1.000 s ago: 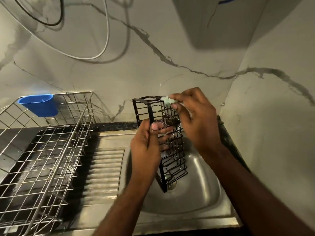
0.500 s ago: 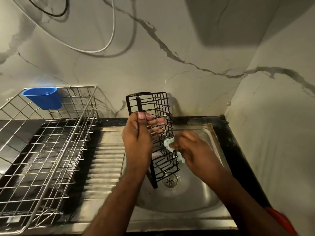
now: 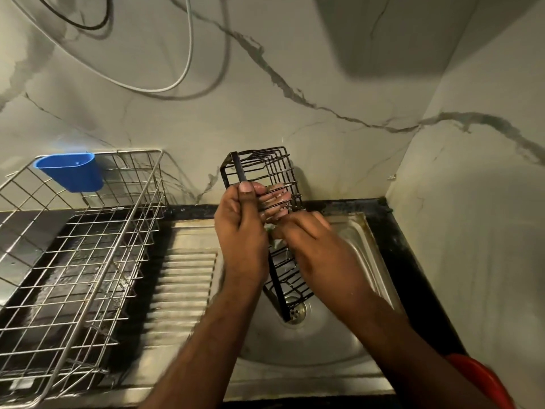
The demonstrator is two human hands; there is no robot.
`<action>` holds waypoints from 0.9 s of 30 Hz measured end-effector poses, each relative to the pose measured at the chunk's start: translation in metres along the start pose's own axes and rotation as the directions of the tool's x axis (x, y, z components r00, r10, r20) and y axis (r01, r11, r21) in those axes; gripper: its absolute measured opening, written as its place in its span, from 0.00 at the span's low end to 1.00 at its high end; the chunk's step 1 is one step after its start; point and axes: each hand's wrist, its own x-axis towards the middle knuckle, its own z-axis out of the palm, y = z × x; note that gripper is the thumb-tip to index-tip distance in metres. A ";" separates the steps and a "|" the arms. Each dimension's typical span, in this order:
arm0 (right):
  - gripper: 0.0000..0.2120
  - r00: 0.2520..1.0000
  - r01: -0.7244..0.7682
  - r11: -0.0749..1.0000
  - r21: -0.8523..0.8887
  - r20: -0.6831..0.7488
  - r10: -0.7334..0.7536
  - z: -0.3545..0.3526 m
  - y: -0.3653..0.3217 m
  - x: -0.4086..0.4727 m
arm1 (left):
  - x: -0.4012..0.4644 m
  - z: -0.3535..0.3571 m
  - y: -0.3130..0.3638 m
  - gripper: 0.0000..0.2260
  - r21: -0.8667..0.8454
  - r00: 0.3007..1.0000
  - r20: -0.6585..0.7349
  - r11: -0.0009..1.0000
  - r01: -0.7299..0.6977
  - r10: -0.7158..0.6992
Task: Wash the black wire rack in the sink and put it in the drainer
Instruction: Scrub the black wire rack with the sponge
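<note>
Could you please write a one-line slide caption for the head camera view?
Left hand holds black wire rack upright over sink; right hand scrubs it.

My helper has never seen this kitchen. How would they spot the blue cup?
Left of the steel sink stands a silver wire drainer. The blue cup hangs on its far rim by the wall, the only plastic, coloured piece there.

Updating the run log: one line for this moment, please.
stage: scrubbing | rack: upright over sink | left hand: grips rack | right hand: rubs cloth on rack | drainer: no rack
</note>
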 end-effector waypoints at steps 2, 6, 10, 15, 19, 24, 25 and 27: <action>0.17 0.996 0.088 0.990 -0.111 0.026 -0.086 0.001 -0.001 -0.006 | -0.001 0.001 0.002 0.13 -0.028 1.000 0.008 0.999 0.022 -0.022; 0.13 0.969 0.229 0.971 -0.060 0.106 -0.222 0.004 0.013 -0.025 | 0.004 -0.002 0.007 0.14 -0.047 0.998 -0.055 0.999 0.027 -0.029; 0.16 0.932 0.253 0.967 0.008 0.268 -0.246 0.009 0.035 -0.037 | 0.012 -0.006 0.010 0.13 -0.079 0.993 -0.109 0.996 0.029 -0.037; 0.16 0.968 0.145 0.989 0.008 0.208 -0.143 -0.009 0.039 -0.024 | 0.019 -0.010 0.009 0.12 -0.161 0.977 -0.190 0.985 0.067 -0.098; 0.17 0.990 0.083 0.995 0.053 0.107 -0.088 -0.018 0.015 -0.001 | 0.017 -0.010 0.002 0.12 -0.197 0.968 -0.184 0.972 0.132 -0.168; 0.18 0.984 0.046 0.999 0.022 0.173 -0.049 0.004 -0.010 -0.008 | 0.017 -0.014 0.003 0.13 -0.262 0.963 -0.180 0.953 0.151 -0.202; 0.17 0.979 0.049 0.998 0.034 0.198 -0.055 0.007 -0.010 -0.016 | 0.019 -0.018 0.003 0.13 -0.271 0.961 -0.189 0.951 0.148 -0.204; 0.16 0.964 0.061 0.997 0.040 0.255 -0.069 0.011 -0.002 -0.035 | 0.024 -0.026 0.003 0.13 -0.280 0.958 -0.200 0.949 0.146 -0.207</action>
